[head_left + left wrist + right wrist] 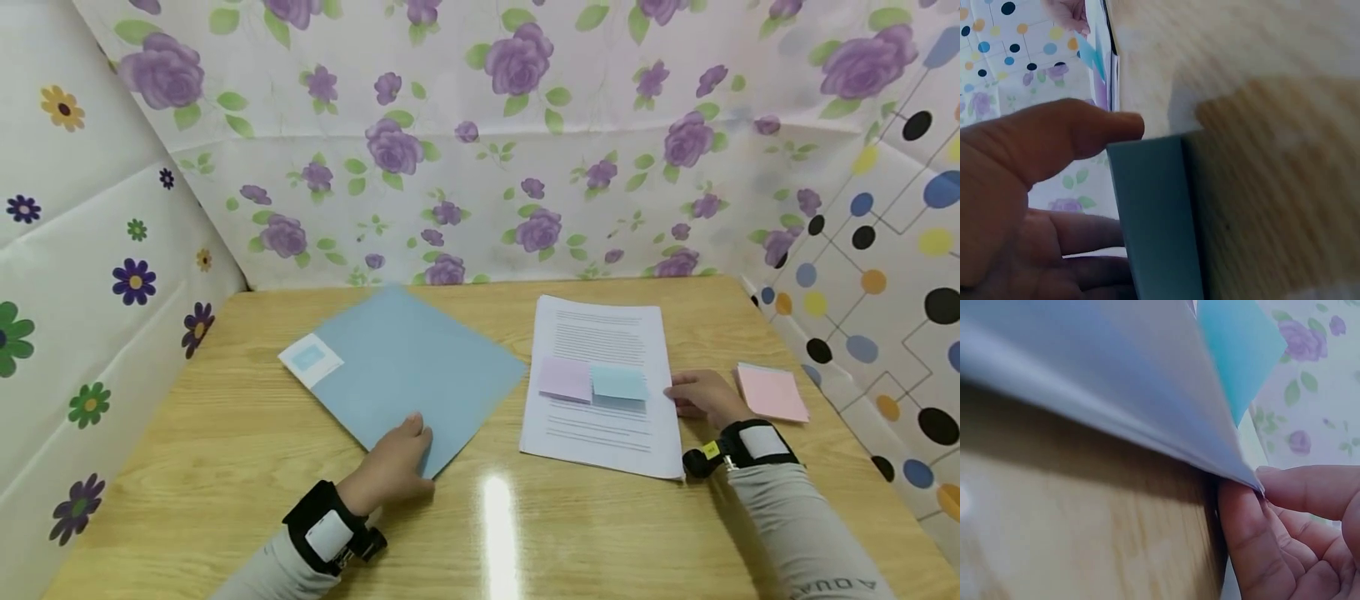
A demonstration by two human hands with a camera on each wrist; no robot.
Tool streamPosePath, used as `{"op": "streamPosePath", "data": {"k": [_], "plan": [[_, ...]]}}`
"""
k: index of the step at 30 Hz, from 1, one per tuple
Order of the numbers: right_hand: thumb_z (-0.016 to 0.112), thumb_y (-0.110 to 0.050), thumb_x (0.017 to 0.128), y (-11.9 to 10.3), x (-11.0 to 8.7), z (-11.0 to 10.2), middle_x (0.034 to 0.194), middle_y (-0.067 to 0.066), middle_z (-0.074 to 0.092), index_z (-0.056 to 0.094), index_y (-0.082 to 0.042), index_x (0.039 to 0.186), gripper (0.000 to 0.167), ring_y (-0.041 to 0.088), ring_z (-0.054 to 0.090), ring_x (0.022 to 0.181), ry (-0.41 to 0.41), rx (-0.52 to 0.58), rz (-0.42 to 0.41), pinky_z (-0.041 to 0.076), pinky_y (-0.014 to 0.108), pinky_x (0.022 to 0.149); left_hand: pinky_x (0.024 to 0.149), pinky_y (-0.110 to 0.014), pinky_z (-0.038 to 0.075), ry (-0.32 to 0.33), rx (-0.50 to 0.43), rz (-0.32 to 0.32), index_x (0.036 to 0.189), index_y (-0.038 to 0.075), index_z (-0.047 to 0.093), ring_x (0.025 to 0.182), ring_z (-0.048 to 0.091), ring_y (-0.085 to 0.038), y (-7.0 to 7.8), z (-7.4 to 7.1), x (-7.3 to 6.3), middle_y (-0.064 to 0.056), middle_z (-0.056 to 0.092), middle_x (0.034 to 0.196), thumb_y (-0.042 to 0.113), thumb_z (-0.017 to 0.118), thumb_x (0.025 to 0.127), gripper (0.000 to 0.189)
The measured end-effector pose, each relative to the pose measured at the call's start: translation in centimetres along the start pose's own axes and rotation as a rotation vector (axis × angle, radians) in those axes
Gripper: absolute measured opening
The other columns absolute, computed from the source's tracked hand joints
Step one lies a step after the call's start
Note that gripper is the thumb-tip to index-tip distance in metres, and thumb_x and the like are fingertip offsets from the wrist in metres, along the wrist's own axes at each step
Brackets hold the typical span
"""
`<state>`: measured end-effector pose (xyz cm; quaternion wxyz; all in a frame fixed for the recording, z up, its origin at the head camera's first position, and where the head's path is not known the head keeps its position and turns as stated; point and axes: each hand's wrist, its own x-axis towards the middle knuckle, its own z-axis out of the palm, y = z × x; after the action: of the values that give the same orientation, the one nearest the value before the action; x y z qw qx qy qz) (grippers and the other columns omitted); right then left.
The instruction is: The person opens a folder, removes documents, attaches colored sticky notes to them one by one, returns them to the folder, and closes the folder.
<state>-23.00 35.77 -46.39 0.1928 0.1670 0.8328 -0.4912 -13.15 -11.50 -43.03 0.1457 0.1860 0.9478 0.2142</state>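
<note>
A flat blue-grey folder [420, 367] with a white label [311, 360] lies turned cornerwise at the left of the table. My left hand [393, 467] holds its near corner, the thumb [1110, 131] at one end of the thick edge [1157, 219] and the fingers over its face. To the right lies a stack of printed paper [600, 333] bearing a purple sticky note [566, 379] and a light blue sticky note [618, 382]. My right hand [708, 396] pinches the right edge of the paper between thumb and fingers, and that edge is raised off the wood in the right wrist view.
A pad of pink sticky notes [772, 392] lies right of my right hand. Flowered cloth [465, 150] hangs behind the wooden table [225, 400], with more patterned cloth along the left and right sides. Light glares off the table's front middle.
</note>
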Motion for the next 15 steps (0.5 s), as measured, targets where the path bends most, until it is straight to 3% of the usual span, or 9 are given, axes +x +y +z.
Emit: {"op": "streamPosePath", "data": {"k": [9,15], "plan": [[0.058,-0.006,0.101,0.8,-0.1,-1.2,0.092,0.0,0.07,0.045,0.018,0.14,0.048,0.002,0.063,0.073,0.012,-0.027,0.014,0.058,0.021,0.067,0.121,-0.058,0.032,-0.155,0.042,0.118,0.138,-0.014,0.055,0.149,0.036,-0.046,0.2,0.1,-0.5,-0.032,0.041,0.156,-0.015,0.077,0.07,0.071],[0.058,-0.007,0.101,0.8,-0.1,-1.3,0.083,-0.007,0.068,0.045,0.018,0.141,0.048,0.002,0.063,0.071,0.003,0.004,0.03,0.058,0.022,0.066,0.121,-0.058,0.032,-0.172,0.076,0.14,0.138,-0.011,0.057,0.148,0.038,-0.044,0.2,0.1,-0.7,-0.029,0.043,0.156,-0.022,0.07,0.069,0.071]]}}
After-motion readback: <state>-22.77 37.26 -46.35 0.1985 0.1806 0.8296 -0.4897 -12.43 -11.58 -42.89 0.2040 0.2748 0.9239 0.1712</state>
